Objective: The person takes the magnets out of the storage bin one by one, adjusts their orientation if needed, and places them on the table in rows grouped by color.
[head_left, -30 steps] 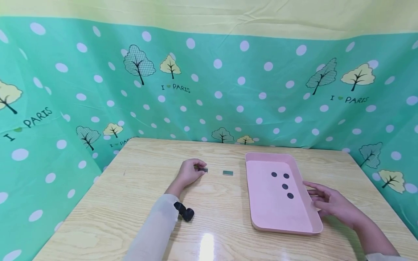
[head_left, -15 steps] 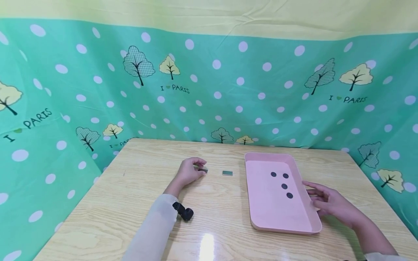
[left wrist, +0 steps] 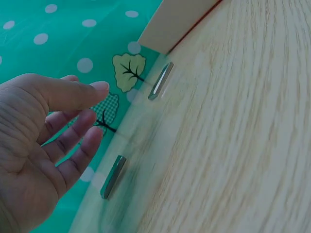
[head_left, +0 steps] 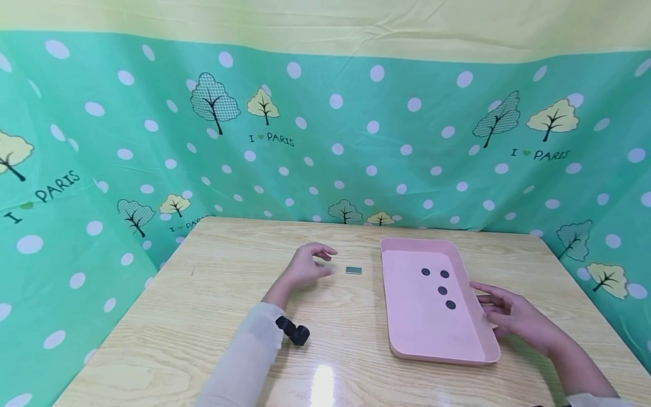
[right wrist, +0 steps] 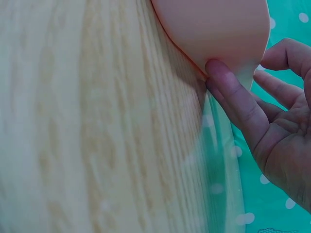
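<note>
my left hand (head_left: pixel 307 265) hovering fingers spread over a small metal bar (left wrist: pixel 112 176), second bar (head_left: pixel 353 270) just beside, right hand (head_left: pixel 513 316) loose, thumb against the pink tray (head_left: pixel 432 339)

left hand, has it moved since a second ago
Yes. The left hand has opened and shifted right toward the pink tray, letting go of the near metal piece, which lies on the table.

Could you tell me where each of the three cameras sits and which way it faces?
Head: worn on the head, looks forward and down at the light wooden table, the shallow pink plastic tray, both forearms and hands.
Left wrist: looks past the left hand along the tabletop at two small flat grey rectangular pieces.
Right wrist: looks past the right hand, whose thumb touches the tray's outer wall.
Shared: the head and left wrist views both show the grey pieces; the head and right wrist views both show the tray.
</note>
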A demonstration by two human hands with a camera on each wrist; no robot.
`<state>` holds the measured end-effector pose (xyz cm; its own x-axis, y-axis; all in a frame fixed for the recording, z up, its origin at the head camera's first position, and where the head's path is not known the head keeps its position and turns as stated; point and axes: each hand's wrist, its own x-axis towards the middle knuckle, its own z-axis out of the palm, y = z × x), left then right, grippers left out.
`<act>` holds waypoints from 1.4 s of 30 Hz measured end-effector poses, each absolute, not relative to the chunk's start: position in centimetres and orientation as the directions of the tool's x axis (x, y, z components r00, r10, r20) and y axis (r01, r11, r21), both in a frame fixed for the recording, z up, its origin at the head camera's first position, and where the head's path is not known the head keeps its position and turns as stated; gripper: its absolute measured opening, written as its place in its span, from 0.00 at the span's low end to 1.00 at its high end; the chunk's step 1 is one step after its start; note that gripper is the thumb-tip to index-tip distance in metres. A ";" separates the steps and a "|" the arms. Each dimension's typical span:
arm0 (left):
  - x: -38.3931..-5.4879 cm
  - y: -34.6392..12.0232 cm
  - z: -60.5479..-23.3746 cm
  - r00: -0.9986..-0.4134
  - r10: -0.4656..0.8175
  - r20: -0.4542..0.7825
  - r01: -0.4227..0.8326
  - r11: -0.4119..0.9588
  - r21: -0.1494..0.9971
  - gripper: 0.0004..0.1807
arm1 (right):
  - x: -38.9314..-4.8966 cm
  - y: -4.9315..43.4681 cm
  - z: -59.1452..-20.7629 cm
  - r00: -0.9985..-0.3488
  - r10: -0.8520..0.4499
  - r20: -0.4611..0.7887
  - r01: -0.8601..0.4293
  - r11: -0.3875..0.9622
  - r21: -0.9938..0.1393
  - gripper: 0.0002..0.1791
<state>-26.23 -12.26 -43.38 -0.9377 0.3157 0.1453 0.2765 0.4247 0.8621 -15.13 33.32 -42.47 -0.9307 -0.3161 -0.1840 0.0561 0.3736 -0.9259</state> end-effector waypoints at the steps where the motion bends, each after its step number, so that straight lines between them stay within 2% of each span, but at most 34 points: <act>1: -26.2 -12.1 -43.3 -0.935 0.322 0.146 0.280 0.421 0.863 0.20 | -15.1 33.4 -42.5 -0.930 -0.319 -0.182 0.054 0.371 -0.927 0.37; 14: -25.8 -9.4 -42.5 -0.885 0.427 0.187 0.336 0.307 0.890 0.22 | -15.2 33.5 -42.7 -0.930 -0.323 -0.177 0.050 0.365 -0.930 0.37; 23: -25.2 -7.4 -42.0 -0.878 0.447 0.169 0.317 0.282 0.905 0.19 | -15.2 33.4 -42.7 -0.930 -0.320 -0.181 0.054 0.367 -0.929 0.37; 42: -24.5 -2.8 -40.4 -0.839 0.499 0.217 0.378 0.248 0.892 0.16 | -14.9 33.0 -42.4 -0.930 -0.319 -0.181 0.057 0.364 -0.930 0.37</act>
